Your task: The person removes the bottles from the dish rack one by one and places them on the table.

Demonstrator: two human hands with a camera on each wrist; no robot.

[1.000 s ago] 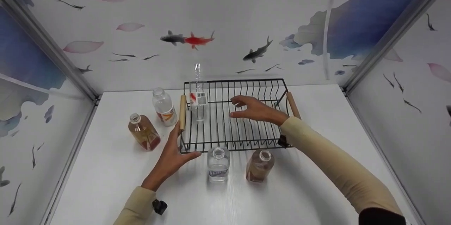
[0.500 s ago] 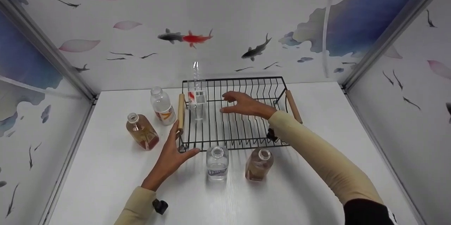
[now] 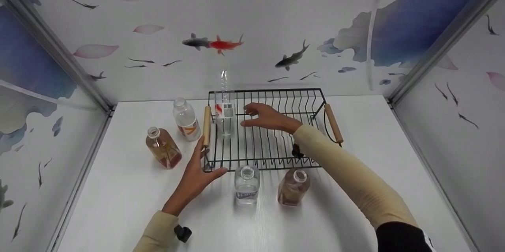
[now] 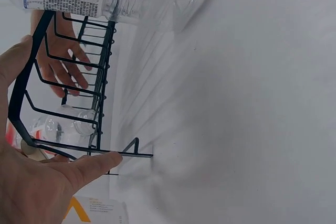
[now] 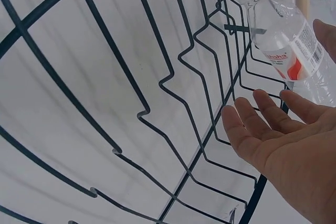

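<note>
A black wire rack [image 3: 268, 153] with wooden handles sits on the white table. A clear bottle [image 3: 225, 114] with a red and white label stands upright in its left part. My right hand [image 3: 263, 116] hovers open over the rack, its fingertips [image 5: 247, 109] a little way from that bottle [image 5: 290, 56]. My left hand [image 3: 196, 172] rests open against the rack's near left corner [image 4: 63, 148], thumb along the front wire.
Left of the rack stand a clear bottle [image 3: 185, 120] and an amber bottle [image 3: 162, 148]. In front of it stand an open clear bottle [image 3: 246, 185] and a brownish bottle [image 3: 293, 187]. Painted walls close in the table on three sides.
My right hand has moved left across the rack, closer to the bottle standing in it. The left hand stays at the rack's corner.
</note>
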